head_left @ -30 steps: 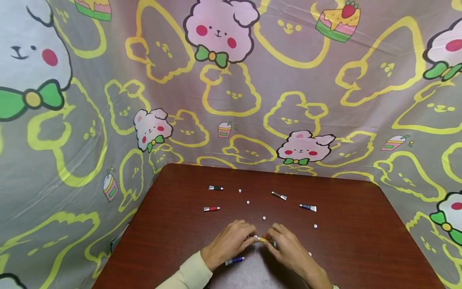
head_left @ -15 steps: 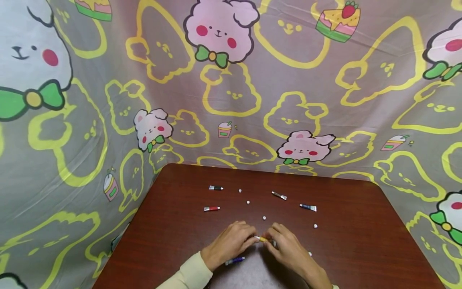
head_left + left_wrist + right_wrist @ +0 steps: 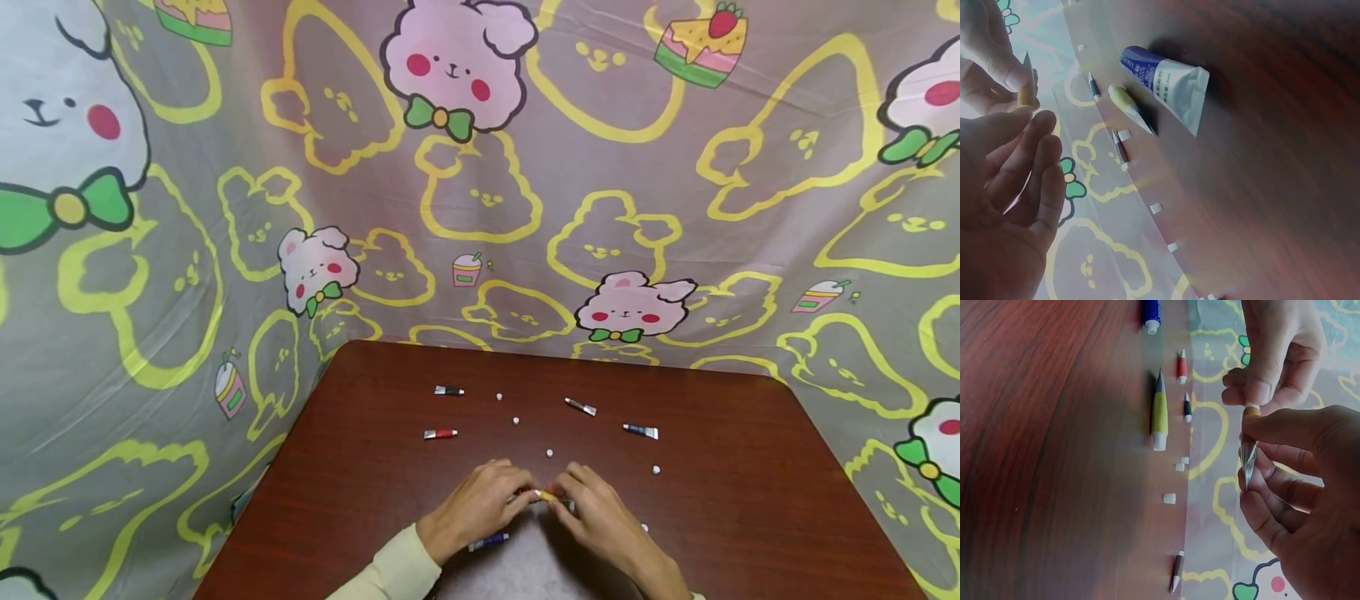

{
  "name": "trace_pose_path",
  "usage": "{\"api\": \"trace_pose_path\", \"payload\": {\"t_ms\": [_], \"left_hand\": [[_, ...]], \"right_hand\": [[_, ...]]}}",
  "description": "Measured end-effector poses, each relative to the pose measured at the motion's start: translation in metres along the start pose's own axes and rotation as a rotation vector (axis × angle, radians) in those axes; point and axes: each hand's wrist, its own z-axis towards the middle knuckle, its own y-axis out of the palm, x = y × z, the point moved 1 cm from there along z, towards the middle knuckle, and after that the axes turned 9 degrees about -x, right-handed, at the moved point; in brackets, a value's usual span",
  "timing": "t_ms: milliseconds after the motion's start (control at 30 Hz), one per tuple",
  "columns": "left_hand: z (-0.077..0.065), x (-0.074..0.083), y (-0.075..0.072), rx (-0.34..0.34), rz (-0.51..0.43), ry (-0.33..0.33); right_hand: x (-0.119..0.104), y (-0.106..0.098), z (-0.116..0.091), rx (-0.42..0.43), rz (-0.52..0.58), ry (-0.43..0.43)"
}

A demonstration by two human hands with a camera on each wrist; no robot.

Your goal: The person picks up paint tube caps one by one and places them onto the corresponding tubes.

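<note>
Near the front middle of the table, my two hands meet at a small orange-yellow paint tube (image 3: pixel 548 497). My left hand (image 3: pixel 480 504) pinches its white-capped end (image 3: pixel 1252 409) between thumb and fingers. The tube's body (image 3: pixel 1249 440) is gripped by my right hand (image 3: pixel 596 508), its silver crimped tail pointing away from the cap. Both hands hold it above the tabletop. A blue paint tube (image 3: pixel 489 542) lies just below my left wrist. Another tube, lighter yellow (image 3: pixel 1159 415), rests on the table in both wrist views; my hands hide it in the head view.
Further back on the brown table (image 3: pixel 360 467) lie a red tube (image 3: pixel 440 434), a black tube (image 3: pixel 449 391), a brown tube (image 3: pixel 581 407) and a dark blue tube (image 3: pixel 641 431). Several small white caps, one of them a cap (image 3: pixel 550 453) beyond my hands, are scattered around. A patterned curtain (image 3: pixel 517 208) surrounds the table.
My left fingertips have shifted very slightly to the right at the capped end. The right hand and the tubes on the table stay as they were.
</note>
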Motion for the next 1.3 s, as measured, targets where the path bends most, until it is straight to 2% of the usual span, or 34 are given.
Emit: {"api": "trace_pose_path", "payload": {"t_ms": [133, 367, 700, 867, 1100, 1300], "left_hand": [[0.0, -0.0008, 0.0007, 0.007, -0.033, -0.019], [0.0002, -0.0012, 0.0012, 0.006, -0.02, -0.036], [0.001, 0.0015, 0.0002, 0.029, -0.035, -0.018], [0.0011, 0.001, -0.0005, 0.013, -0.054, -0.013], [-0.0009, -0.0009, 0.002, 0.001, 0.008, -0.013], [-0.0007, -0.0021, 0.0029, -0.004, 0.001, 0.002]], "right_hand": [[0.0013, 0.0002, -0.0004, -0.005, 0.0, -0.006], [0.0004, -0.0009, 0.0002, -0.011, -0.02, -0.014], [-0.0006, -0.0014, 0.0003, 0.006, -0.007, -0.008], [0.0019, -0.0015, -0.0006, 0.005, -0.005, -0.029], [0.0025, -0.0022, -0.0014, 0.003, 0.011, -0.037], [0.0013, -0.0022, -0.0012, 0.005, 0.016, -0.033]]}}
